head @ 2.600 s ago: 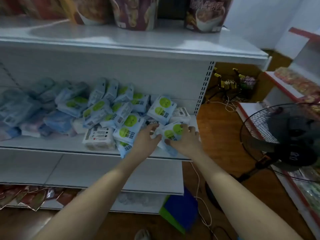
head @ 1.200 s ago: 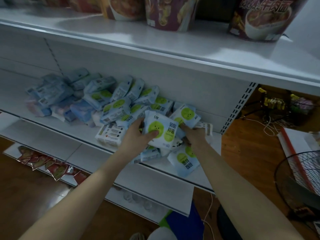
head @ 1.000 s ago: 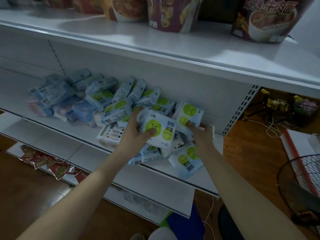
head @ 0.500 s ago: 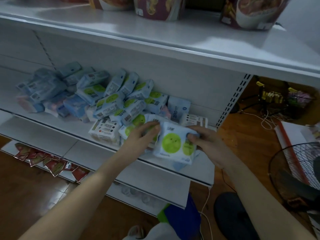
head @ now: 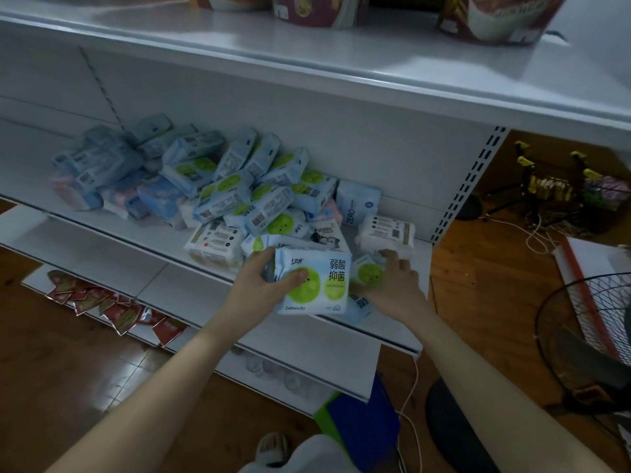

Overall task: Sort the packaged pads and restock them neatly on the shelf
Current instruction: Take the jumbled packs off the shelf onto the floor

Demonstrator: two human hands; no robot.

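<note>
A jumbled pile of packaged pads lies on the middle shelf, blue and pink packs at the left, white-and-blue ones with green dots at the right. My left hand grips a small stack of green-dot packs by its left edge, thumb on the front, just above the shelf's front lip. My right hand lies with fingers extended on another green-dot pack on the shelf, beside a white pack. Its thumb is hidden.
The upper shelf carries snack bags overhead. Red sachets lie on the bottom shelf. A blue and green flat object leans at the shelf foot. A floor fan and cables stand at the right.
My right hand has let go of the held stack and moved right onto a pack on the shelf. My left hand has kept the stack and drawn it toward the shelf's front.
</note>
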